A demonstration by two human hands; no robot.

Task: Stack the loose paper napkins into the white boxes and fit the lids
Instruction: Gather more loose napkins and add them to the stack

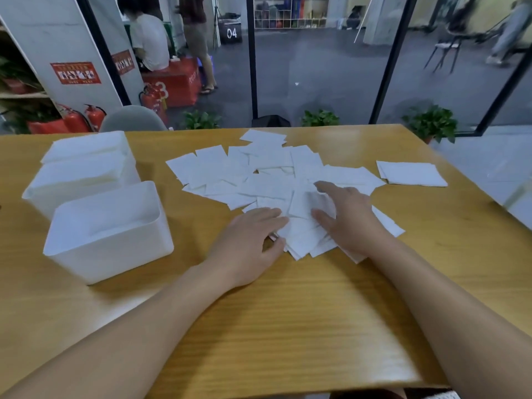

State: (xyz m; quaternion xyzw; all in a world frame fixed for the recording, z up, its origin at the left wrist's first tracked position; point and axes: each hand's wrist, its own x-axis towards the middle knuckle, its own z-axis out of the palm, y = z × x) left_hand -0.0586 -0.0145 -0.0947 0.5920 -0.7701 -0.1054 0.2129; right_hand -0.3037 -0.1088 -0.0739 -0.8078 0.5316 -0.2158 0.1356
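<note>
Several loose white paper napkins point(259, 174) lie spread over the middle of the wooden table point(288, 312). My left hand point(247, 243) lies flat with straight fingers on the near edge of the pile. My right hand point(345, 217) lies flat on the napkins beside it, fingers spread. An open white box point(109, 234) stands at the left, with nothing visible inside. Behind it stand two more white boxes point(80, 174) that look filled with napkins. A small separate stack of napkins point(411, 174) lies at the right.
A grey chair back point(132, 119) stands behind the table's far edge. Potted plants point(431, 122), red fire extinguishers point(83, 116) and glass partitions lie beyond. People stand and sit in the background room. A pale object point(518, 197) sits at the table's right edge.
</note>
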